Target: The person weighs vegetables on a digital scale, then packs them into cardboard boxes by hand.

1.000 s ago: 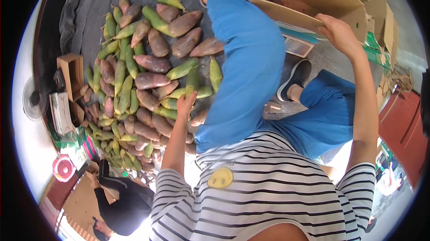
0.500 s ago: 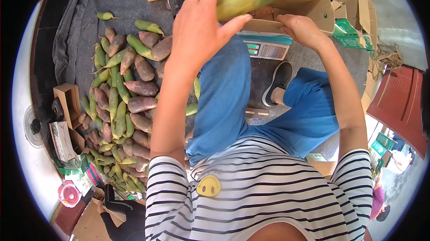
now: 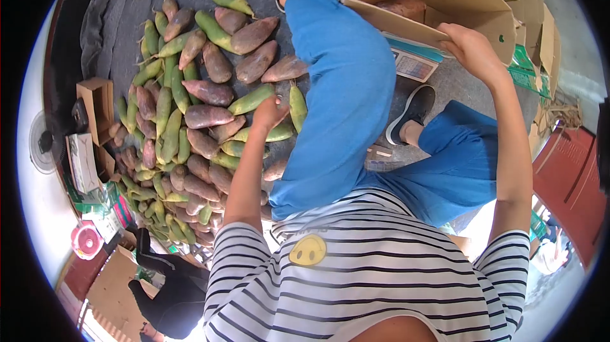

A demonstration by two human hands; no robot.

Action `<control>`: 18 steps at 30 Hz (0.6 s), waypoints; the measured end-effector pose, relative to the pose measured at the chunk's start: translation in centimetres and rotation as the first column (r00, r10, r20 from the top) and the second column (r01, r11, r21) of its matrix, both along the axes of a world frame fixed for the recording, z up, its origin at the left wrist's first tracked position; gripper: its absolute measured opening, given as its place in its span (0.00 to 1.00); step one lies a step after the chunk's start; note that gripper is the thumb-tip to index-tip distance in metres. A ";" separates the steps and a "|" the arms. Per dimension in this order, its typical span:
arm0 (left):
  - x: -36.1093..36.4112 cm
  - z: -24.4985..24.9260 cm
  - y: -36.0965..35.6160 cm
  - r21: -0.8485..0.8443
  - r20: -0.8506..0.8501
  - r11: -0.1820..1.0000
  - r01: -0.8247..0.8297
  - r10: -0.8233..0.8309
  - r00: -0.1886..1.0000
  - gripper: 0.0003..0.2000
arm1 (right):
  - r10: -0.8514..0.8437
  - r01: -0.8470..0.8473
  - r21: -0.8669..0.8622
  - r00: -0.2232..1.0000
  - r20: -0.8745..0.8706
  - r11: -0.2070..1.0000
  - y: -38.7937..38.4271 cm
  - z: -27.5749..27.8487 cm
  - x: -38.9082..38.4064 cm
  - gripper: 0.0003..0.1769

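My left hand (image 3: 270, 113) is down in the pile with its fingers curled, amid green radishes (image 3: 253, 99). One lies just above it and another partly under it. Whether the fingers grip one is hidden. My right hand (image 3: 473, 53) grips the near rim of an open cardboard box (image 3: 489, 24), fingers over the edge. A reddish-brown root (image 3: 403, 8) lies inside the box. Below the box shows a scale (image 3: 416, 65) with a keypad panel. Purplish-brown roots (image 3: 210, 92) lie mixed with the green radishes on a dark cloth.
More cartons (image 3: 546, 37) with green print stand beyond the box. Far left are a small open carton (image 3: 95, 110), a fan (image 3: 43, 142) and a pink round object (image 3: 86, 240). A person in black (image 3: 171, 291) is at lower left. My knee (image 3: 346, 43) sits between pile and box.
My left hand has moved from the box, where it had a green radish at its fingers, down left into the pile. That radish no longer shows there. My right hand remains on the rim.
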State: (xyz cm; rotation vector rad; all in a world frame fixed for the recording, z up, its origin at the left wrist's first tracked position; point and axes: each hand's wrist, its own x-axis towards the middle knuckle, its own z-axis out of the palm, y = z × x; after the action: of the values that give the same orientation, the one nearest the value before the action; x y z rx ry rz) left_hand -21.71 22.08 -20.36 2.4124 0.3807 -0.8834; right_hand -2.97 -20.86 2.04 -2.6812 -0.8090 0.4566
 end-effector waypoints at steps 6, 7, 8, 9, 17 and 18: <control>-1.5 -5.0 -3.4 0.033 -0.184 0.991 -0.127 0.131 0.974 0.40 | -0.024 0.022 -0.067 1.000 -0.018 0.997 0.3 0.3 0.4 0.12; -1.5 -5.9 -3.7 0.058 -0.199 0.990 -0.125 0.135 0.971 0.43 | -0.021 0.020 -0.068 1.000 -0.012 0.997 0.1 0.1 0.5 0.12; -1.7 -6.6 -4.0 0.076 -0.190 0.988 -0.135 0.147 0.971 0.42 | -0.016 0.015 -0.069 1.000 -0.005 0.998 0.0 -0.1 0.5 0.13; -1.6 -6.9 -4.3 0.095 -0.177 0.985 -0.144 0.159 0.971 0.41 | -0.018 0.017 -0.076 1.000 -0.013 0.997 0.1 -0.1 0.6 0.13; -4.4 -4.7 -3.8 -0.122 0.056 0.918 -0.378 0.386 0.921 0.32 | -0.026 0.027 -0.076 0.999 0.022 0.997 0.3 0.2 0.5 0.14; -4.5 -3.3 -3.6 -0.177 0.107 0.901 -0.397 0.418 0.902 0.32 | -0.018 0.021 -0.066 0.999 0.039 0.998 0.1 0.2 0.4 0.14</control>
State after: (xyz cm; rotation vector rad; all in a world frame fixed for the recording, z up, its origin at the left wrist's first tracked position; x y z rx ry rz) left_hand -26.24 18.51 -23.62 2.1257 0.7077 -0.5274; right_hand -2.61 -20.76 2.23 -2.7640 -0.7911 0.4358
